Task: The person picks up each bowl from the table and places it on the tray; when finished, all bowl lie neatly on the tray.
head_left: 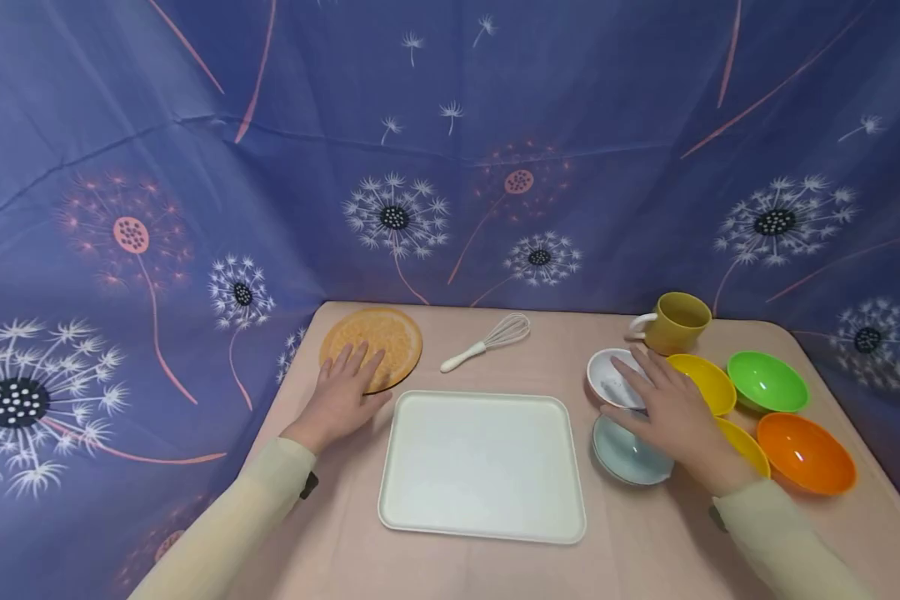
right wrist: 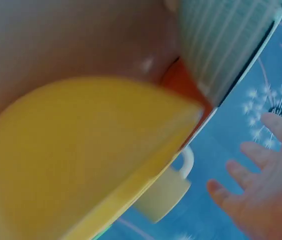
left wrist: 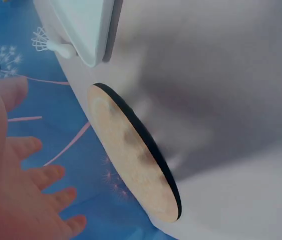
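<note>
My left hand (head_left: 342, 395) hovers over the near edge of a round, orange-slice-patterned mat (head_left: 390, 340), fingers spread and holding nothing. In the left wrist view, the hand (left wrist: 28, 175) is apart from the dark-edged mat (left wrist: 131, 155). Over on the right, my right hand (head_left: 671, 408) is spread above a group of bowls. Under and around it are a white speckled bowl (head_left: 607, 379), a pale blue bowl (head_left: 626, 454) and two yellow bowls (head_left: 712, 383), partly hidden. In the right wrist view, the right hand's fingers (right wrist: 263, 155) are straight, with nothing between them.
A white rectangular tray (head_left: 483, 467) lies between the hands, with a white whisk (head_left: 487, 342) behind it. Further right are a green bowl (head_left: 767, 382), an orange bowl (head_left: 806, 452) and a mustard mug (head_left: 678, 323). A blue dandelion-print cloth (head_left: 457, 167) hangs behind the table.
</note>
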### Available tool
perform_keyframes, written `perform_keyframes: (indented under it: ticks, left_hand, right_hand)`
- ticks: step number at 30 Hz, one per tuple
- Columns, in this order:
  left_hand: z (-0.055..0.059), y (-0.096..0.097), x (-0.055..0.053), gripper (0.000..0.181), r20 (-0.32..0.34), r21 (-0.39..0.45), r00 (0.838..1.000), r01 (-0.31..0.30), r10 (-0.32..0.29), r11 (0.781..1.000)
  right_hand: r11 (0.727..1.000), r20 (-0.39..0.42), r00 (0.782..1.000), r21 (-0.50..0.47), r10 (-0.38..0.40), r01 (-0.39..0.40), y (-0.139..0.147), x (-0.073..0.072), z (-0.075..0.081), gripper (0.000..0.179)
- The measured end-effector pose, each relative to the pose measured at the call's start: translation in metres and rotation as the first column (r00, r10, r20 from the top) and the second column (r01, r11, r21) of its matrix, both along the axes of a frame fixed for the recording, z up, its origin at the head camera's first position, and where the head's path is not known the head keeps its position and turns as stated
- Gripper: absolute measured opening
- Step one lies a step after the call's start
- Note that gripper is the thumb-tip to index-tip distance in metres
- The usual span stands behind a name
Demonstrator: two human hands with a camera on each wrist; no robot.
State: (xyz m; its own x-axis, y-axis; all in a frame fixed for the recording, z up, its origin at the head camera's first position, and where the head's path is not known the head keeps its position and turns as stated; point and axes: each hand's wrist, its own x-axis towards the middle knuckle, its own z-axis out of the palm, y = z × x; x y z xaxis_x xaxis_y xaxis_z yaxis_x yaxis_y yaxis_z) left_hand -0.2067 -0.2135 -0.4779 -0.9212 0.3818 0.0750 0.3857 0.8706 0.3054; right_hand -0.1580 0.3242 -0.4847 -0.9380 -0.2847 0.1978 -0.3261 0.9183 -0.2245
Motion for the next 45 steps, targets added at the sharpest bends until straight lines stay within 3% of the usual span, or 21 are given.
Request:
perform_keyframes:
  ticks: [5,9,14,18,23,26,29,33,42,45]
  left_hand:
    - [-0.003,-0.008,0.004,0.07,0.006,0.089,1.0,-0.004,0.003,0.996]
    - [-0.01,-0.014,0.015,0.063,0.099,0.19,0.994,-0.068,0.05,0.979]
    - [-0.021,-0.015,0.035,0.052,0.25,0.305,0.965,-0.156,0.079,0.94]
    - [-0.033,-0.015,0.05,0.044,0.352,0.405,0.934,-0.212,0.062,0.889]
    - [-0.047,-0.012,0.062,0.038,0.412,0.464,0.91,-0.253,0.045,0.849]
    - [-0.053,-0.009,0.066,0.036,0.421,0.464,0.905,-0.268,0.056,0.844]
    - [-0.057,-0.005,0.069,0.035,0.418,0.448,0.905,-0.28,0.078,0.849]
    - [-0.06,0.0,0.07,0.036,0.412,0.459,0.907,-0.286,0.084,0.841]
    - [-0.07,0.006,0.063,0.04,0.417,0.488,0.908,-0.253,0.032,0.835]
    - [-0.073,0.007,0.061,0.041,0.427,0.508,0.904,-0.26,0.022,0.821]
  right_hand:
    - [0.998,-0.011,0.998,-0.037,-0.054,0.053,0.024,0.013,0.006,0.086]
    - [0.992,-0.016,0.992,-0.012,-0.128,0.128,0.056,0.027,0.007,0.087]
    - [0.966,0.013,0.967,0.038,-0.255,0.255,0.106,0.048,0.002,0.092]
    - [0.932,-0.005,0.935,0.079,-0.354,0.354,0.142,0.063,-0.003,0.097]
    - [0.888,0.035,0.888,0.06,-0.459,0.457,0.173,0.076,-0.011,0.102]
    - [0.89,0.087,0.886,0.006,-0.455,0.456,0.185,0.079,-0.02,0.1]
    - [0.908,0.155,0.902,-0.054,-0.403,0.415,0.194,0.083,-0.028,0.098]
    - [0.916,0.239,0.901,-0.086,-0.362,0.391,0.2,0.088,-0.036,0.105]
    - [0.884,0.274,0.866,-0.095,-0.419,0.458,0.206,0.092,-0.04,0.124]
    - [0.878,0.304,0.855,-0.1,-0.42,0.467,0.209,0.093,-0.039,0.126]
